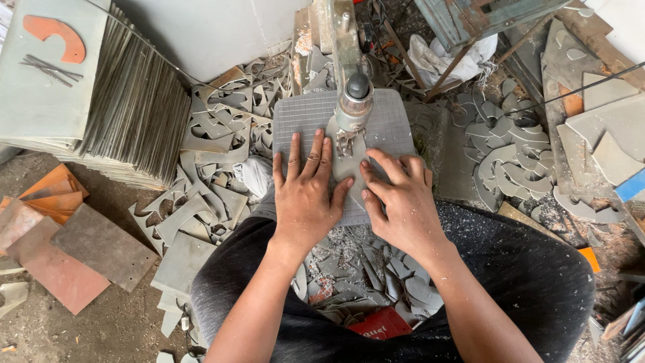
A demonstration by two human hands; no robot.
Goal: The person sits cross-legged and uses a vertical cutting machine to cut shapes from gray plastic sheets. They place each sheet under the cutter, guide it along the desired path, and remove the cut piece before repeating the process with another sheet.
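Pressed flat on the grey tile piece (349, 176) atop the gridded saw platform (390, 121), just under the cutting head (353, 101): left hand (306, 195) with fingers spread, right hand (398, 202) with fingers loosely fanned. Probably stiff, thin, brittle and dusty; best held by flat faces beside the blade. Curved grey offcuts (504, 154) heaped around; stacked tiles (134, 107) at left.

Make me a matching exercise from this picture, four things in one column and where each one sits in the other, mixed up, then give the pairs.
1. left hand
2. curved orange cut-out template
3. red carton
4. blue flat piece

A. at the right edge
B. on the pile of grey tiles, top left
C. flat on the grey gridded saw table
D. on the floor between the person's knees

Pairs: 1-C, 2-B, 3-D, 4-A
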